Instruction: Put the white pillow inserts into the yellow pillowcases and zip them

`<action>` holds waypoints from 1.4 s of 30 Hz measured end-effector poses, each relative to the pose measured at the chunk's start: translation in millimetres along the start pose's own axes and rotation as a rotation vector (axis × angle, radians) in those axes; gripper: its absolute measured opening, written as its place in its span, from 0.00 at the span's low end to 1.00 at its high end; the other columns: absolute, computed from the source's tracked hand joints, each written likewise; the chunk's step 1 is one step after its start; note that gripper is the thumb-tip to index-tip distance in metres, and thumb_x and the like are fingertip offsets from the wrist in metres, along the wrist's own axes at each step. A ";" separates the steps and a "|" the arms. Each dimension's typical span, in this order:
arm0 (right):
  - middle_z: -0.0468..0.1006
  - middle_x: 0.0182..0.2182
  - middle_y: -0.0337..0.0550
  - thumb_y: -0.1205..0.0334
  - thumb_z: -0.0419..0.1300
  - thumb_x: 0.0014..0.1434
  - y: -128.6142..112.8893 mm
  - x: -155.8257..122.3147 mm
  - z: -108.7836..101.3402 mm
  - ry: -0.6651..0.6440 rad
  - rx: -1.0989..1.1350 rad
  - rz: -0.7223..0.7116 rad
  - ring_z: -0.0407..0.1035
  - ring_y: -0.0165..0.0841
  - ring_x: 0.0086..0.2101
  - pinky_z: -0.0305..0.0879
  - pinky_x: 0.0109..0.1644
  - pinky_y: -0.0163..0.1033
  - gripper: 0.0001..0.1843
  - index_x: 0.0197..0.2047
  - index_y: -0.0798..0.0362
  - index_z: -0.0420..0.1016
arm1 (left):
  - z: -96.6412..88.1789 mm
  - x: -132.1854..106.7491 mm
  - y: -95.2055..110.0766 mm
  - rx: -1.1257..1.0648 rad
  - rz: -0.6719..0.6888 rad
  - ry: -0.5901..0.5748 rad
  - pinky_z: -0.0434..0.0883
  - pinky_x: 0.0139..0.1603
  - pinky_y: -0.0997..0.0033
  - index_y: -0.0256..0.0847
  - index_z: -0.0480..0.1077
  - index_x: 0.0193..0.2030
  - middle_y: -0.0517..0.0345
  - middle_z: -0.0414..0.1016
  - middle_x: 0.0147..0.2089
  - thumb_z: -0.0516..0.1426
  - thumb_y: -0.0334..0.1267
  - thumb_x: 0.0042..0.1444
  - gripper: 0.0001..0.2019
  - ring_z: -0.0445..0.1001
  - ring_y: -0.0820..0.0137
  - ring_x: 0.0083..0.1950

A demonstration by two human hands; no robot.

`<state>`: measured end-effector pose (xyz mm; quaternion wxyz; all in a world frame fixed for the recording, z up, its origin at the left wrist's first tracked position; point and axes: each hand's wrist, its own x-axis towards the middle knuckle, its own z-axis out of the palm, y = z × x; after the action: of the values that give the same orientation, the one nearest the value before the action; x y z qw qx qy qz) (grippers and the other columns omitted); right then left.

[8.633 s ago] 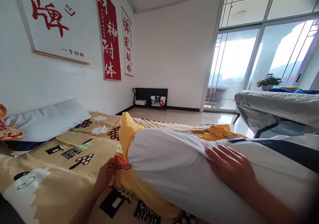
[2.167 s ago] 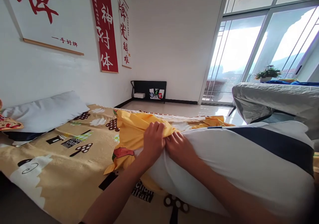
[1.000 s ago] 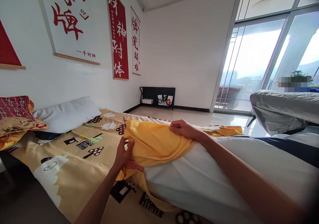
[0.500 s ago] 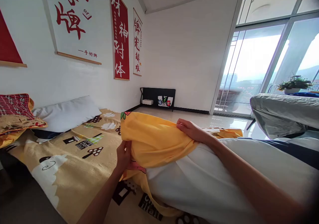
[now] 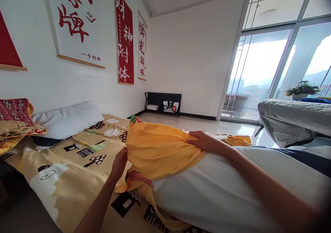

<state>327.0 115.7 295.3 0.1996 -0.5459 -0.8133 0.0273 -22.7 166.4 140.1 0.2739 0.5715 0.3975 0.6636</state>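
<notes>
A yellow pillowcase point(image 5: 160, 148) with a strawberry-like print at its far corner covers the far end of a large white pillow point(image 5: 196, 191). My left hand point(image 5: 120, 162) is closed on the pillowcase's left edge, its fingertips partly hidden by the cloth. On the other side, my right hand point(image 5: 200, 140) grips the gathered cloth along the top right edge, the fingers bent over it. A loose flap of the pillowcase with a red print hangs below, onto the bed. The rest of the white pillow lies bare beneath my right forearm.
A tan patterned blanket point(image 5: 69, 177) spreads over the bed. At the left lie another white pillow point(image 5: 69, 120) and a red plaid cushion point(image 5: 15, 117). Beyond stands a low black shelf point(image 5: 157, 98). A grey-covered table point(image 5: 292, 115) holds a potted plant point(image 5: 302, 88) near the glass door.
My left hand has shifted left and slightly down, drawing the pillowcase edge outward. My right hand has moved slightly right and down, and the yellow cloth between them is stretched more.
</notes>
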 end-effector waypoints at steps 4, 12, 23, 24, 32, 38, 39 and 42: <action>0.72 0.27 0.37 0.48 0.53 0.58 -4.4 -2.3 3.8 0.025 -0.005 -0.025 0.63 0.32 0.29 0.57 0.34 0.36 0.15 0.32 0.50 0.71 | 3.2 35.2 39.1 -0.077 0.057 -0.125 0.69 0.46 0.67 0.40 0.69 0.47 0.51 0.75 0.46 0.51 0.53 0.57 0.21 0.71 0.62 0.49; 0.75 0.48 0.48 0.64 0.52 0.54 -17.2 3.3 0.0 0.181 -0.223 -0.209 0.67 0.42 0.49 0.56 0.54 0.47 0.19 0.50 0.50 0.70 | 39.5 34.5 67.7 0.122 0.306 -0.294 0.63 0.53 0.63 0.40 0.68 0.48 0.51 0.71 0.47 0.62 0.44 0.48 0.21 0.69 0.62 0.49; 0.76 0.33 0.45 0.71 0.54 0.60 -130.5 45.7 26.5 0.283 -0.362 -0.543 0.66 0.34 0.36 0.53 0.43 0.39 0.08 0.38 0.55 0.75 | 13.4 20.4 68.7 -0.364 0.018 -0.343 0.67 0.48 0.67 0.38 0.72 0.44 0.52 0.74 0.45 0.62 0.45 0.46 0.19 0.71 0.60 0.48; 0.75 0.32 0.45 0.69 0.54 0.61 -130.3 50.3 28.4 0.333 -0.350 -0.529 0.65 0.33 0.36 0.53 0.42 0.38 0.08 0.34 0.55 0.75 | 10.7 21.2 68.9 -0.406 -0.024 -0.322 0.69 0.45 0.67 0.37 0.73 0.41 0.51 0.75 0.42 0.63 0.46 0.45 0.18 0.71 0.60 0.46; 0.72 0.36 0.46 0.67 0.54 0.61 -143.5 33.2 34.4 0.722 -0.420 -0.447 0.61 0.36 0.36 0.54 0.41 0.40 0.06 0.35 0.55 0.72 | 5.8 31.6 64.4 -0.447 -0.100 -0.200 0.63 0.24 0.76 0.37 0.69 0.23 0.60 0.70 0.22 0.66 0.36 0.33 0.12 0.68 0.70 0.27; 0.70 0.31 0.44 0.63 0.54 0.62 -150.5 -3.3 79.7 0.517 -0.644 -0.575 0.60 0.36 0.33 0.52 0.38 0.42 0.05 0.35 0.54 0.68 | 6.7 40.8 65.2 -0.458 -0.105 -0.167 0.57 0.20 0.79 0.37 0.63 0.20 0.65 0.63 0.18 0.65 0.36 0.34 0.13 0.57 0.78 0.22; 0.69 0.31 0.44 0.66 0.54 0.62 -147.4 -3.6 85.5 0.494 -0.671 -0.592 0.59 0.36 0.33 0.52 0.38 0.42 0.04 0.35 0.54 0.68 | 7.5 42.6 66.1 -0.454 -0.106 -0.184 0.57 0.20 0.79 0.37 0.63 0.19 0.65 0.62 0.18 0.65 0.35 0.33 0.13 0.57 0.78 0.22; 0.68 0.29 0.42 0.72 0.52 0.61 -136.8 0.0 91.7 0.527 -0.693 -0.724 0.58 0.34 0.32 0.52 0.37 0.41 0.07 0.34 0.55 0.68 | 11.0 47.9 67.7 -0.439 -0.113 -0.259 0.60 0.22 0.79 0.37 0.66 0.22 0.64 0.66 0.21 0.65 0.32 0.33 0.11 0.60 0.77 0.24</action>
<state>174.5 76.5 246.9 0.2016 -0.2540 -0.8327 -0.4488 -15.2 171.8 223.2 0.4765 0.5556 0.2369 0.6389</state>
